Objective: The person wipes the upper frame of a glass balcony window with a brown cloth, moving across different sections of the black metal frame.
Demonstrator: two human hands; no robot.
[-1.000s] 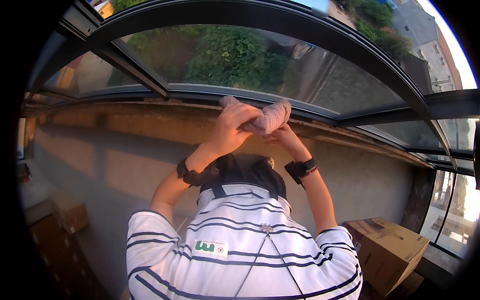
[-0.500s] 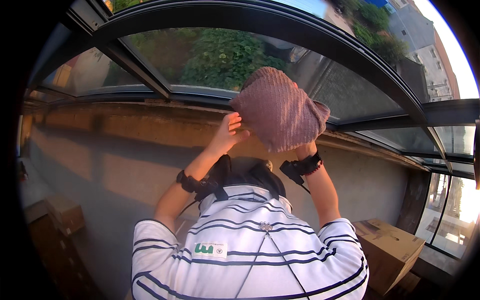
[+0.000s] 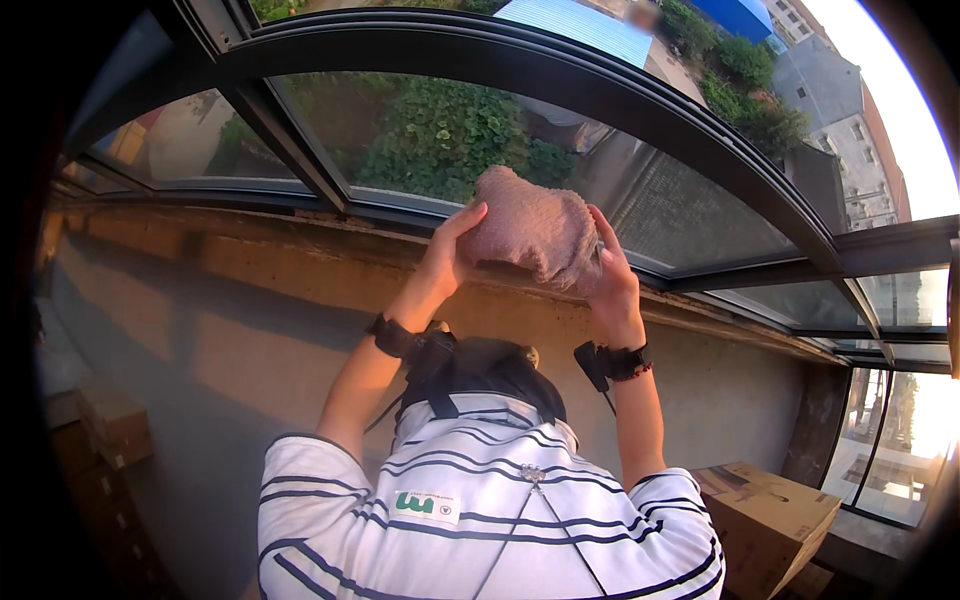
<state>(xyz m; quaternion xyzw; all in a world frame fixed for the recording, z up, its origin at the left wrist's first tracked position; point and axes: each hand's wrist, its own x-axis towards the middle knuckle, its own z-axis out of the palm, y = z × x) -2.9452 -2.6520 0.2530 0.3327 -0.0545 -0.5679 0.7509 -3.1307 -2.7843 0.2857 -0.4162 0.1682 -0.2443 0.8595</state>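
Note:
A folded, pinkish-brown textured cloth is held up between my two hands, in front of the window pane. My left hand grips its left end, with the thumb along the upper edge. At the right end my right hand has its fingers around the bunched fabric. The cloth sags a little in the middle, and some of my fingers are hidden behind it. Black straps with small devices circle both wrists.
Dark window frames curve across the top, with glass panes behind the cloth. Below runs a ledge above a grey wall. Cardboard boxes stand at the lower right and lower left.
My left hand has gone from open beside the cloth to gripping its left end. The cloth, earlier draped over my right hand, is now folded smaller and held between both hands.

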